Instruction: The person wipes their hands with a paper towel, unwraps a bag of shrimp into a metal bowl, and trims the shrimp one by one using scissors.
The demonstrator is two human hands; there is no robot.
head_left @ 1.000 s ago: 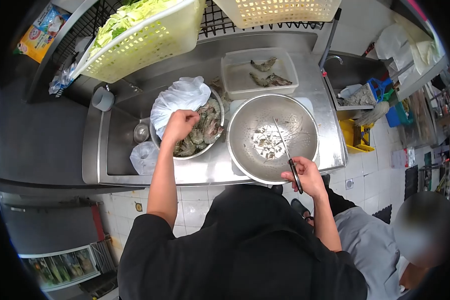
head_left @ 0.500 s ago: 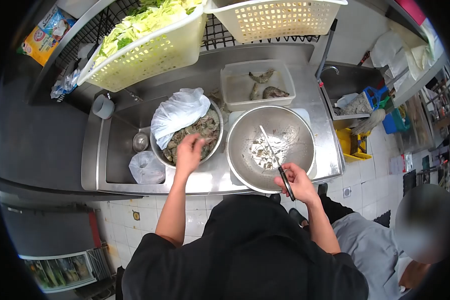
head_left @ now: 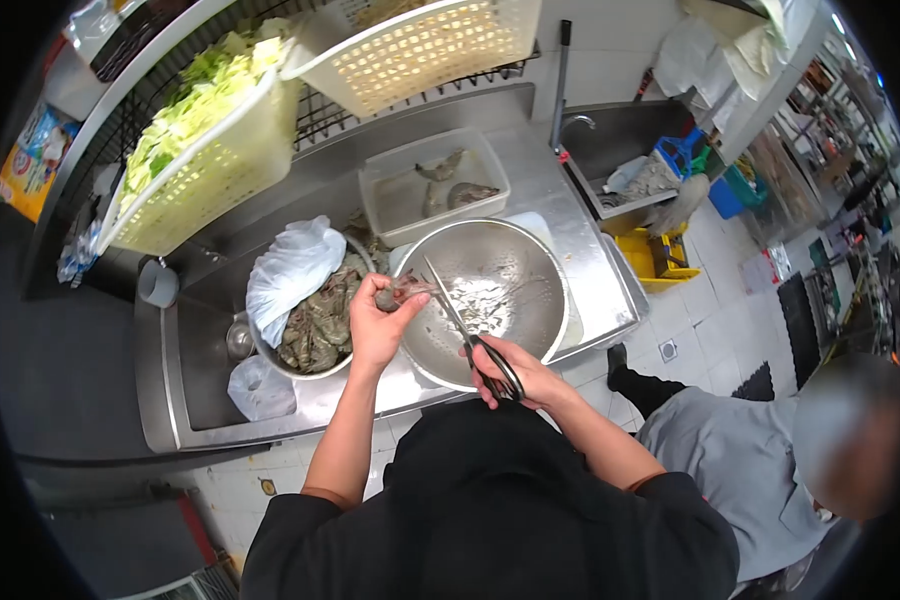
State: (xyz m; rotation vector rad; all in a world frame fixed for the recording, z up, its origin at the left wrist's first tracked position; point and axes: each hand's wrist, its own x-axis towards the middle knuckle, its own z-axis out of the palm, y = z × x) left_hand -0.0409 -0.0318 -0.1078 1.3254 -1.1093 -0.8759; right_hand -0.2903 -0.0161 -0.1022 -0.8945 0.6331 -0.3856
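Observation:
Pinched between the fingers and thumb of my left hand is a shrimp, held over the left rim of a perforated metal colander. My right hand is closed round the black handles of a pair of scissors. The blades point up and away, slightly apart, close beside the shrimp. Small clippings and thin feelers lie inside the colander. To the left, a metal bowl holds many whole shrimps, partly covered by a white plastic bag.
Behind the colander, a clear plastic tub holds a few shrimps. Baskets, one with chopped cabbage, stand on the rack above. A second plastic bag lies in the sink. A person in grey is close on the right.
My left hand has moved right from the shrimp bowl to the colander, with a shrimp now in it. The scissors have come left towards it. The whole view has turned and shifted.

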